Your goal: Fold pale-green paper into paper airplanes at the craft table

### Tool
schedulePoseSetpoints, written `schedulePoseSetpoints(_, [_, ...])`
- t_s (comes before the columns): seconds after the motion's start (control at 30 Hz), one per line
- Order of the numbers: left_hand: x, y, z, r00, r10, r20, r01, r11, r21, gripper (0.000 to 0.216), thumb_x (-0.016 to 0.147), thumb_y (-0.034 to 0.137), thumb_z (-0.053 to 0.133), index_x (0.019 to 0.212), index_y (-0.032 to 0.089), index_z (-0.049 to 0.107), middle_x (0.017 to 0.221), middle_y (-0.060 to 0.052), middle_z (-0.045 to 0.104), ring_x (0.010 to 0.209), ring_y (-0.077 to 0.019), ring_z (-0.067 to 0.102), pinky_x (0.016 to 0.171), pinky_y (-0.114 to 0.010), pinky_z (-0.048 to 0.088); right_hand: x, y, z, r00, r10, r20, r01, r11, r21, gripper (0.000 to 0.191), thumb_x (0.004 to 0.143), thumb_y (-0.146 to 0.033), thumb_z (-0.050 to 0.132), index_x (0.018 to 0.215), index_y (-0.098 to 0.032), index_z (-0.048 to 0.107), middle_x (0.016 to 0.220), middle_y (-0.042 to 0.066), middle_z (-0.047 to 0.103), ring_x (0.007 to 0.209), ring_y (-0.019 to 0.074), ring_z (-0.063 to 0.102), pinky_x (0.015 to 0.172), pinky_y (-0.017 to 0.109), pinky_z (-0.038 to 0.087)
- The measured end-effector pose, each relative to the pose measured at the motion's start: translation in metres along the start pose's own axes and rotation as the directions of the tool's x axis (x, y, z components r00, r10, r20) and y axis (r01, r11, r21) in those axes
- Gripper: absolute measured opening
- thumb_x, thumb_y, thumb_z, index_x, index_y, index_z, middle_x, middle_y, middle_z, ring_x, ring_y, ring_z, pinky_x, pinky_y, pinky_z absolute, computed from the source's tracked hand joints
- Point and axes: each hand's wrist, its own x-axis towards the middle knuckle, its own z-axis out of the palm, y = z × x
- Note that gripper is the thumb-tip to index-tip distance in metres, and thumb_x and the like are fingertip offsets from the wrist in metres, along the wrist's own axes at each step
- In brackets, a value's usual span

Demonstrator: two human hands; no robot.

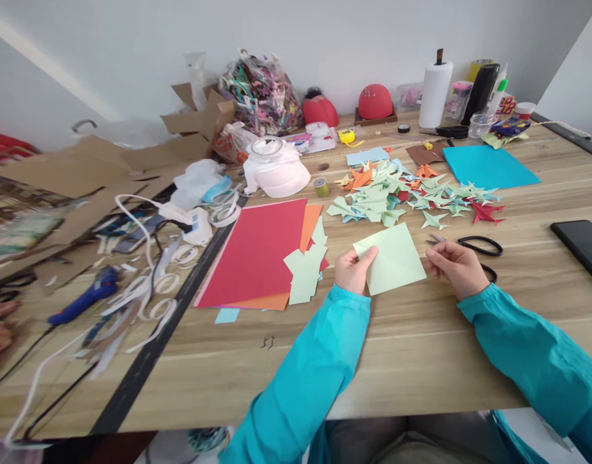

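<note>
My left hand (353, 269) pinches the left edge of a pale green square of paper (396, 261), thumb on top. The sheet is tilted up off the table, with faint creases on it. My right hand (455, 265) is beside the paper's right corner, fingers curled and thumb against the forefinger; nothing shows between them. Black-handled scissors (482, 243) lie just behind my right hand, partly hidden by it. Beyond the paper is a pile of folded paper shapes (380, 187), mostly pale green with some orange, red and blue.
Left of my hands lie red sheets (261, 251) and pale green pieces (306, 274). A phone (583, 251) is at right, a blue sheet (489, 166) behind. Farther left are a power strip (187, 219), a blue glue gun (85, 296) and another person's fingers (0, 325).
</note>
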Motion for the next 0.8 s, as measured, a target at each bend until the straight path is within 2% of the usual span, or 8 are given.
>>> schedulePoseSetpoints(0.1, [-0.0016,-0.0007,0.0002,1.000,-0.009,0.029,0.008,0.999,0.049,0.032,0.052,0.037,0.078,0.071,0.013,0.071,0.071,-0.005,0.070,0.064,-0.0180,0.063,0.061,-0.029,0.049,-0.0016,-0.0018,0.0032,0.998,0.032,0.052,-0.033,0.999,0.019,0.036,0.066,-0.051,0.067,0.065,-0.015,0.060,0.055,0.000,0.059,0.044,0.0079,0.049,0.041,0.021,0.041])
schedulePoseSetpoints(0.27, [-0.0059,-0.0006,0.0017,0.999,-0.011,0.046,0.006,0.994,0.106,0.031,0.053,0.039,0.077,0.069,0.013,0.070,0.067,-0.004,0.069,0.062,-0.0175,0.062,0.059,-0.028,0.049,-0.0054,-0.0035,0.0076,0.988,0.083,0.130,-0.077,0.996,-0.054,0.037,0.052,-0.047,0.076,0.067,-0.016,0.062,0.059,0.001,0.063,0.044,0.0098,0.051,0.040,0.023,0.045])
schedulePoseSetpoints(0.47, [-0.0061,0.0002,0.0025,0.999,0.010,0.041,-0.016,0.991,0.136,0.030,0.054,0.038,0.076,0.069,0.012,0.071,0.068,-0.005,0.069,0.063,-0.0174,0.062,0.059,-0.028,0.049,-0.0065,-0.0054,0.0072,0.996,0.078,0.031,-0.073,0.988,-0.138,0.038,0.051,-0.049,0.076,0.061,-0.016,0.059,0.045,-0.003,0.055,0.033,0.0071,0.044,0.031,0.020,0.035])
schedulePoseSetpoints(0.63, [-0.0060,-0.0017,0.0022,0.999,0.031,0.045,-0.036,0.992,0.120,0.030,0.055,0.037,0.076,0.071,0.012,0.071,0.069,-0.005,0.069,0.065,-0.0175,0.062,0.061,-0.028,0.049,-0.0062,-0.0063,0.0067,0.996,0.079,-0.035,-0.083,0.986,-0.142,0.040,0.050,-0.050,0.076,0.059,-0.016,0.058,0.039,-0.004,0.050,0.032,0.0061,0.041,0.029,0.018,0.029])
schedulePoseSetpoints(0.8, [-0.0032,-0.0030,0.0010,0.999,0.053,-0.002,-0.053,0.994,0.094,0.030,0.056,0.037,0.076,0.072,0.012,0.071,0.070,-0.005,0.069,0.065,-0.0171,0.062,0.060,-0.028,0.050,-0.0022,0.0015,-0.0001,0.997,0.006,-0.080,-0.017,0.991,-0.129,0.037,0.061,-0.050,0.071,0.066,-0.016,0.059,0.043,-0.003,0.052,0.033,0.0048,0.038,0.030,0.018,0.029])
